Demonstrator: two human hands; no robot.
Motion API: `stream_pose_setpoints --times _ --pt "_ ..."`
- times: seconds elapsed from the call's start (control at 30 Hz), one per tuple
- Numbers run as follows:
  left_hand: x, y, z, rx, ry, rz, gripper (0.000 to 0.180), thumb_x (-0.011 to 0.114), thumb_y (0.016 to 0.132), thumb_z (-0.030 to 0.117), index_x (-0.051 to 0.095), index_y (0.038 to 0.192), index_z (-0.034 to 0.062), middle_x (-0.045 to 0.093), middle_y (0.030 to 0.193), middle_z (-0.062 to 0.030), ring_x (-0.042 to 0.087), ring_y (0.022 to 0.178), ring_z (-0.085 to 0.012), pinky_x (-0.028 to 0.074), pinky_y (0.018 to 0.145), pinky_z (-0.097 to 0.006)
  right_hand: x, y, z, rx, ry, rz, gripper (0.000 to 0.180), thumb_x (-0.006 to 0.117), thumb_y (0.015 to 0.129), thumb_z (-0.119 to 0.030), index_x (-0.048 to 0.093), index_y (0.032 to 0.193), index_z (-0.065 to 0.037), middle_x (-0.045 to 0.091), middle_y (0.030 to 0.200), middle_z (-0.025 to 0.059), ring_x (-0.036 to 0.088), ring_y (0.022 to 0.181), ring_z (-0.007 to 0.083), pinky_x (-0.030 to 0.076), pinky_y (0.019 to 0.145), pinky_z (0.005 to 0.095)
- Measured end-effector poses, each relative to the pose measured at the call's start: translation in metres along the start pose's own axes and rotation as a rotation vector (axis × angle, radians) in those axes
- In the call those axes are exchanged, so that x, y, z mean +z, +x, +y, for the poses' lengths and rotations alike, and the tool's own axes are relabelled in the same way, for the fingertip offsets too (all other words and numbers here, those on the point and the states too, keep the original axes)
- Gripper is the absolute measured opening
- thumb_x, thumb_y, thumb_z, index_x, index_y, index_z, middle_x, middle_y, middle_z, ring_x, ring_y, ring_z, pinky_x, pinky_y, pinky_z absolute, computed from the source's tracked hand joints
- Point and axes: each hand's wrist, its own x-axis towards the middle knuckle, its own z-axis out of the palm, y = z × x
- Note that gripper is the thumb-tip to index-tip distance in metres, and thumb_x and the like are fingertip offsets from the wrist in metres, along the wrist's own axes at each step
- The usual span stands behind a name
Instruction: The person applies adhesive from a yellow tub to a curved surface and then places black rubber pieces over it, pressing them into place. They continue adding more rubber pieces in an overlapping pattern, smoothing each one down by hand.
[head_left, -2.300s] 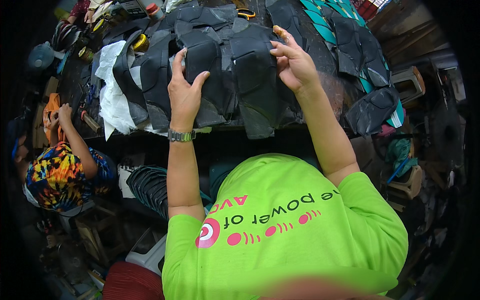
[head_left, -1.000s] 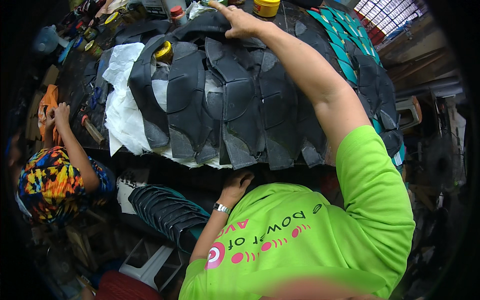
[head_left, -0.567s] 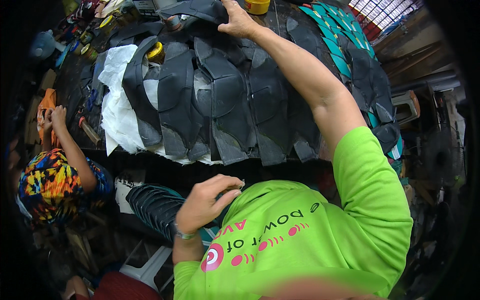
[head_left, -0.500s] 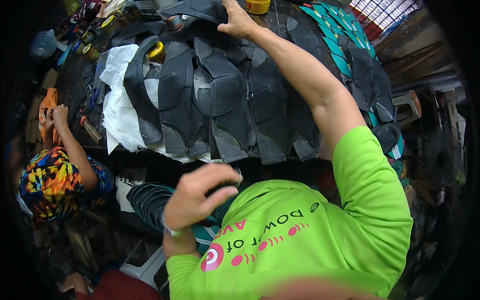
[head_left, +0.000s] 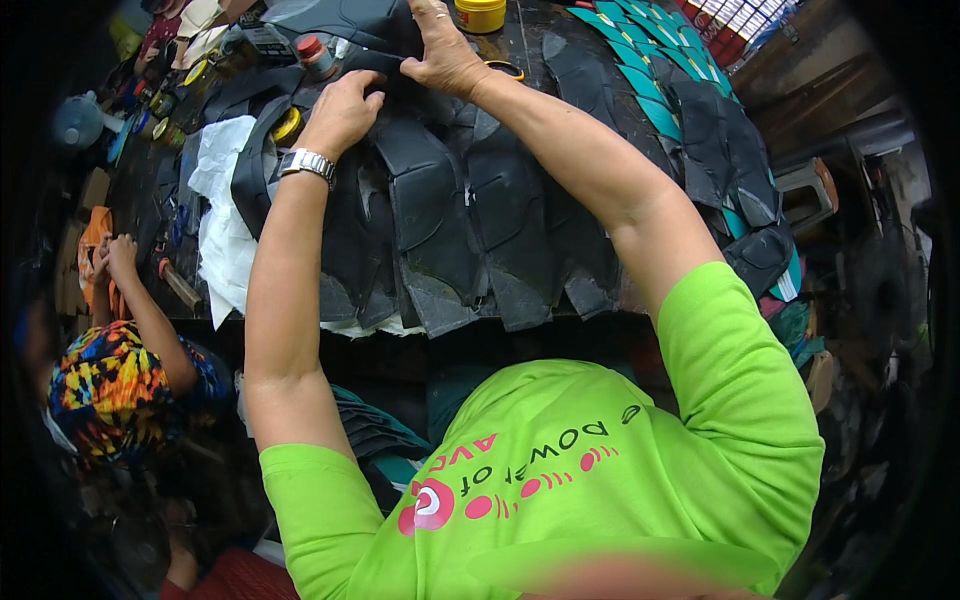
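Observation:
My right hand [head_left: 445, 55] is at the far side of the table, its thumb and fingers set wide around the near right end of a black molded panel [head_left: 345, 22]. Just left of it, my left hand [head_left: 343, 112] reaches in over the same dark pile. Its thumb and fingertips are a little apart, with nothing plainly between them. Under and in front of my hands, several black molded panels [head_left: 425, 195] lie overlapping in a row, their grey pointed ends toward the near edge. A small bottle with a red cap [head_left: 316, 58] stands beside my left hand.
Yellow tub [head_left: 480, 14] behind my right hand; another yellow container [head_left: 288, 126] by my left wrist. White cloth [head_left: 222, 200] lies at the left, near a hammer [head_left: 180, 284]. Teal pieces [head_left: 655, 98] line the far right. A co-worker in a patterned shirt [head_left: 115, 385] handles orange material.
My left hand has swung from in front of my body up and away onto the table, beside the right. My right hand stays at the panel's end. The view has shifted slightly.

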Motion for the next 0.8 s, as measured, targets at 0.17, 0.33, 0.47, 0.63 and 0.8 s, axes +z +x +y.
stream_pose_setpoints --times 0.17,0.33,0.47,0.63,0.8 --pt "0.023 0.009 -0.011 0.030 0.013 -0.220 0.050 0.052 0.101 0.036 0.054 0.141 0.0059 0.058 0.137 -0.0230 0.054 0.125 -0.0422 0.043 0.107 -0.046 0.002 -0.006 0.001 -0.025 0.035 0.002 0.100 0.062 0.069 0.002 0.018 0.158 -0.001 0.028 0.158 0.0240 0.023 0.150 0.0395 0.018 0.124 0.0405" --pt "0.030 0.017 -0.019 0.043 0.037 -0.334 0.047 0.047 0.104 0.036 0.053 0.142 0.0078 0.058 0.134 -0.0282 0.055 0.123 -0.0440 0.042 0.108 -0.047 0.008 -0.009 -0.007 -0.031 -0.032 0.021 0.099 0.063 0.070 -0.001 0.017 0.158 0.000 0.026 0.158 0.0269 0.022 0.150 0.0419 0.018 0.124 0.0413" --pt "0.048 0.012 -0.021 0.074 0.092 -0.349 0.042 0.045 0.105 0.034 0.059 0.135 0.0093 0.064 0.128 -0.0215 0.058 0.122 -0.0404 0.043 0.107 -0.046 -0.003 0.011 -0.023 0.048 0.012 0.125 0.101 0.065 0.072 -0.002 0.014 0.159 0.000 0.024 0.159 0.0276 0.020 0.150 0.0432 0.018 0.124 0.0423" --pt "0.033 0.026 -0.028 0.097 0.131 -0.106 0.038 0.049 0.103 0.035 0.062 0.131 0.0130 0.060 0.137 -0.0166 0.059 0.125 -0.0346 0.048 0.102 -0.045 -0.060 0.034 -0.058 0.117 -0.030 0.090 0.103 0.065 0.072 -0.003 0.009 0.160 0.000 0.025 0.159 0.0267 0.027 0.148 0.0394 0.026 0.121 0.0398" --pt "-0.016 -0.004 0.009 -0.002 -1.701 -0.246 0.071 0.041 0.105 0.053 0.044 0.141 -0.0087 0.048 0.143 -0.0333 0.055 0.130 -0.0415 0.049 0.106 -0.047 -0.170 0.016 -0.101 0.093 0.175 -0.302 0.102 0.062 0.073 0.002 0.013 0.161 -0.007 0.038 0.152 0.0244 0.044 0.136 0.0311 0.044 0.108 0.0389"
